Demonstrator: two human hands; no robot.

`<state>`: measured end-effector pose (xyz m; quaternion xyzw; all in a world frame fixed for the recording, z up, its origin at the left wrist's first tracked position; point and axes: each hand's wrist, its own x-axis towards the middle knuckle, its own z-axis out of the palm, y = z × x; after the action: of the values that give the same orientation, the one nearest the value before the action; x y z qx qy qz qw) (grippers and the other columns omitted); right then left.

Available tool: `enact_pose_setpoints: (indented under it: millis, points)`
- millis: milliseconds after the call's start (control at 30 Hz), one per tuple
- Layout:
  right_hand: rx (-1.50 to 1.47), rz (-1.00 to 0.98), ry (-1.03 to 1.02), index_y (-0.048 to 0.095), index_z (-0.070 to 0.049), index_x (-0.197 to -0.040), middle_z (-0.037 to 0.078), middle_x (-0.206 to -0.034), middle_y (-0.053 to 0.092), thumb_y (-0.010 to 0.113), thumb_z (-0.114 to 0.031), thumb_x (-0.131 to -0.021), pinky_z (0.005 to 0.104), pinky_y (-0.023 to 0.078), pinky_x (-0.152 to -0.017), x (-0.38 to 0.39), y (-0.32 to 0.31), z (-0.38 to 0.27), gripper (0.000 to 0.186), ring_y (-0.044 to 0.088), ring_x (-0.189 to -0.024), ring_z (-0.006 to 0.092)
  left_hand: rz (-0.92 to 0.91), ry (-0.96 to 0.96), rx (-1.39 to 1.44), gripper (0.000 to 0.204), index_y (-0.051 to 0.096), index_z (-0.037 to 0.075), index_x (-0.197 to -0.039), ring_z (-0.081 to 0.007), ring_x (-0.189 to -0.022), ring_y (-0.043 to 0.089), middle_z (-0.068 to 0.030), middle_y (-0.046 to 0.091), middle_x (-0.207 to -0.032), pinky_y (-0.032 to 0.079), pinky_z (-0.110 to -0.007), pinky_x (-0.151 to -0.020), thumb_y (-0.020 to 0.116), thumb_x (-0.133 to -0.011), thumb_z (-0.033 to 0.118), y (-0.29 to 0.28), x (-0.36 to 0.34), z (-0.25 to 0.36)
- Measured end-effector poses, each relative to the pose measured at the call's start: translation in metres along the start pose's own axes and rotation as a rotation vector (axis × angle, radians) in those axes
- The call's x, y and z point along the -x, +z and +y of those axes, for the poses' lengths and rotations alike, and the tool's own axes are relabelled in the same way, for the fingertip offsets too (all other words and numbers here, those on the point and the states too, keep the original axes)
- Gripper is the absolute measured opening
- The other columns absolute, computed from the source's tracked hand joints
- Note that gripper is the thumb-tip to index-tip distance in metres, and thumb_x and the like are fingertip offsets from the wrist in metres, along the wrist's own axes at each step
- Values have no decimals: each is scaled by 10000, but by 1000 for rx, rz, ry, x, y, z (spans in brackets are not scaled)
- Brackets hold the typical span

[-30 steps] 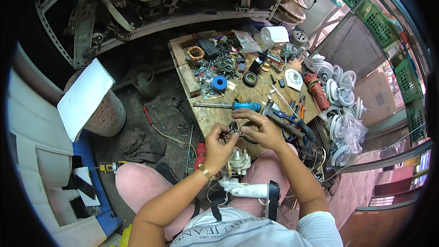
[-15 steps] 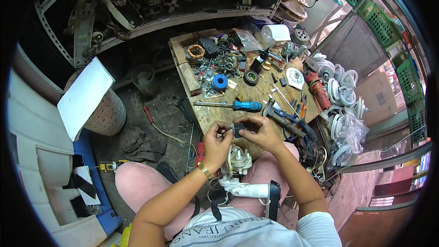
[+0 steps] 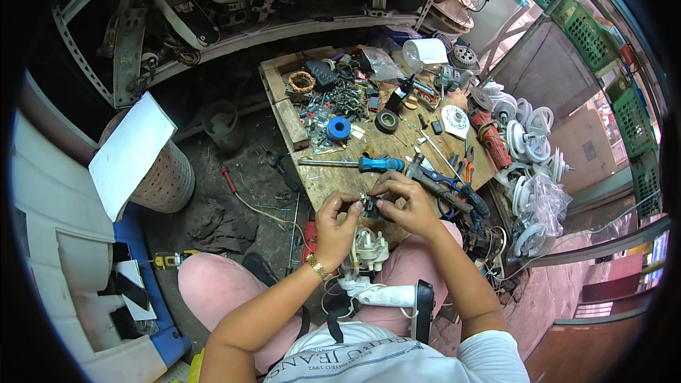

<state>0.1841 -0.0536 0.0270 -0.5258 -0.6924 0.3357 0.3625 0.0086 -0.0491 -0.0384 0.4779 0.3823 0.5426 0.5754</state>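
Observation:
Over my lap, both hands meet at a small black box-shaped part that looks like a capacitor; my fingers cover much of it. My left hand, wearing a gold watch, pinches at the part's left side, and what exactly lies between those fingertips is too small to make out. Thumb and fingers of my right hand are closed on its right side. Just below them, a whitish plastic motor housing with wires rests between my knees, joined to a white tubular arm.
A blue-handled screwdriver lies on the wooden worktable beyond my hands. To its right are a hammer and blue-handled scissors. Black tape, a blue roll and loose screws lie farther back. A soldering iron is on the floor.
The black part has turned between my fingers, its broad face less visible now. My right fingers have shifted around it, while my left hand stays nearly in place.

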Motion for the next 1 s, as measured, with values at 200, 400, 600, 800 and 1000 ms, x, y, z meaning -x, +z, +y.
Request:
enact_pose_setpoints:
  millis: [200, 400, 600, 800, 1000]
  points:
    - [297, -277, 3, 715, -26, -922, 99, -850, 574, 734, -151, -785, 330, 457, -732, -28, -18, -19, 186, 582, -841, 215, -40, 182, -285, 57, 646, -2, -849, -264, -797, 581, -111, 616, -821, 450, -345, -722, 665, -806, 30, 0, -2, 14]
    - [184, -284, 27, 709, -28, -868, 88, -821, 590, 758, -83, -749, 317, 465, -734, -39, -17, -17, 140, 592, -833, 214, -63, 192, -330, 57, 632, -4, -828, -251, -789, 583, -107, 612, -824, 459, -335, -702, 668, -801, 31, 0, -2, 10]
    - [65, -56, -71, 682, -1, -821, 79, -801, 645, 743, -27, -737, 312, 486, -689, -22, 0, -10, 108, 611, -747, 203, -31, -4, 13, 67, 585, -7, -860, -88, -709, 536, -36, 575, -779, 428, -242, -616, 620, -894, 39, 0, -1, 3]
    - [-68, 170, 24, 675, 9, -814, 46, -801, 642, 714, 1, -758, 241, 458, -630, -4, 24, -4, 69, 592, -708, 111, -24, -40, 43, 84, 550, 19, -856, -46, -718, 483, 5, 548, -793, 409, -221, -626, 599, -921, 41, 0, -1, 3]
    - [-158, 199, 189, 682, 17, -812, 32, -771, 652, 705, -20, -766, 226, 455, -613, -3, 36, 8, 63, 579, -694, 79, 26, -98, 145, 72, 555, 26, -868, -50, -767, 479, 13, 555, -811, 411, -222, -700, 592, -923, 55, 1, 1, 8]
